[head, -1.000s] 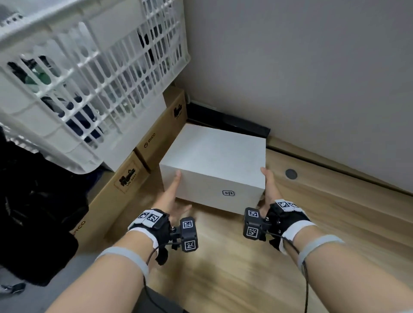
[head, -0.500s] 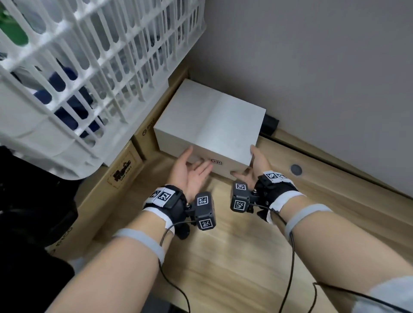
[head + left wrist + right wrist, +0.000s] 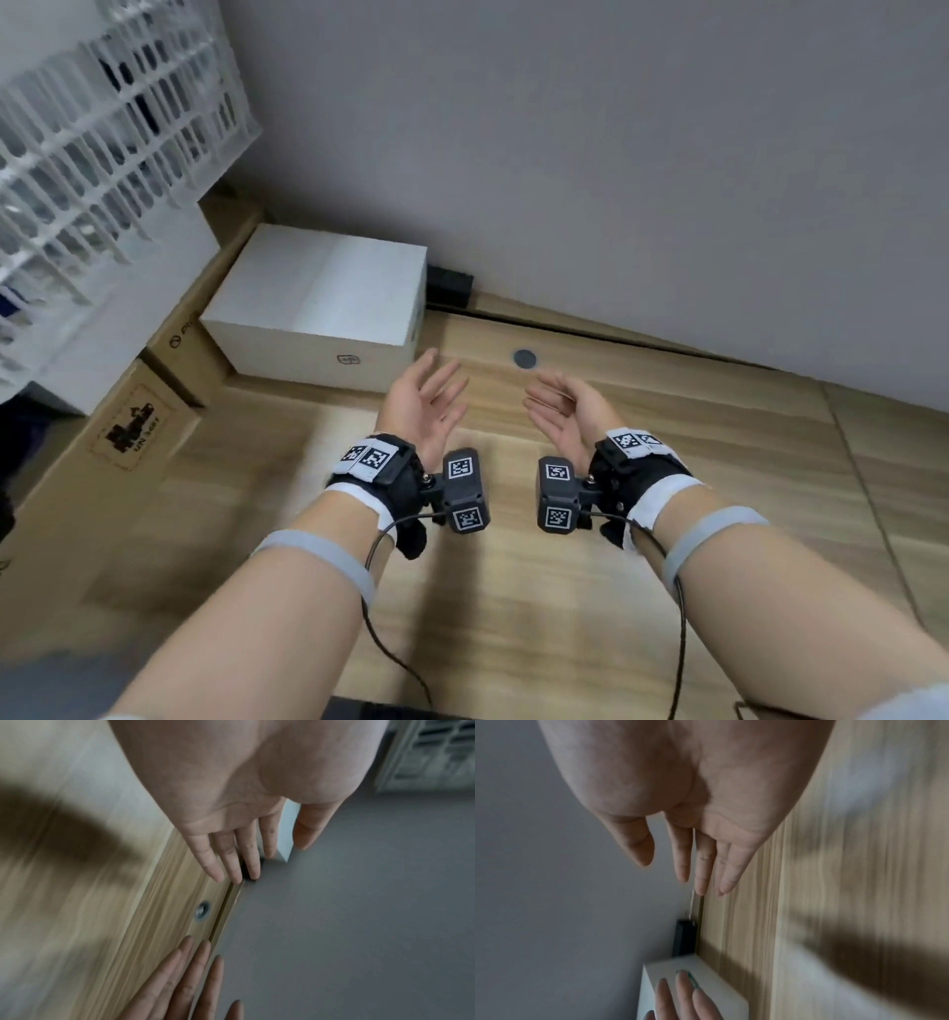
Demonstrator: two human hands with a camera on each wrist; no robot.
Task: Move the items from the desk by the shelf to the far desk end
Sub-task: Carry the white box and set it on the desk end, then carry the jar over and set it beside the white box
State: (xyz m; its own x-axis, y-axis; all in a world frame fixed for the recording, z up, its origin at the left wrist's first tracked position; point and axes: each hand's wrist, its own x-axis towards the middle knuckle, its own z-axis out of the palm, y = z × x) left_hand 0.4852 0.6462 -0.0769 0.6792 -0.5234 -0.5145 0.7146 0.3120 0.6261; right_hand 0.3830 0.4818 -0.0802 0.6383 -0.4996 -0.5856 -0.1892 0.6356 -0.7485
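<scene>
A white box [image 3: 318,303] with a small logo on its front stands on the wooden desk [image 3: 513,591], pushed against the cardboard boxes at its left and close to the grey wall. Both hands hover over the desk to the right of it, palms facing each other, touching nothing. My left hand [image 3: 426,401] is open with fingers spread, just off the box's front right corner. My right hand [image 3: 565,411] is open with loosely bent fingers. The right wrist view shows the box [image 3: 706,990] beyond the left fingers [image 3: 680,998]. In the left wrist view both hands' fingers [image 3: 226,858] are straight.
Brown cardboard boxes [image 3: 128,426] line the desk's left end, with a white slatted basket [image 3: 102,128] on top of them. A black block [image 3: 449,282] sits behind the white box at the wall. A round dark cap [image 3: 525,358] is set in the desk.
Both hands pushed the white box back toward the wall, let go of it and drew back to the right. They now hang free above the desk.
</scene>
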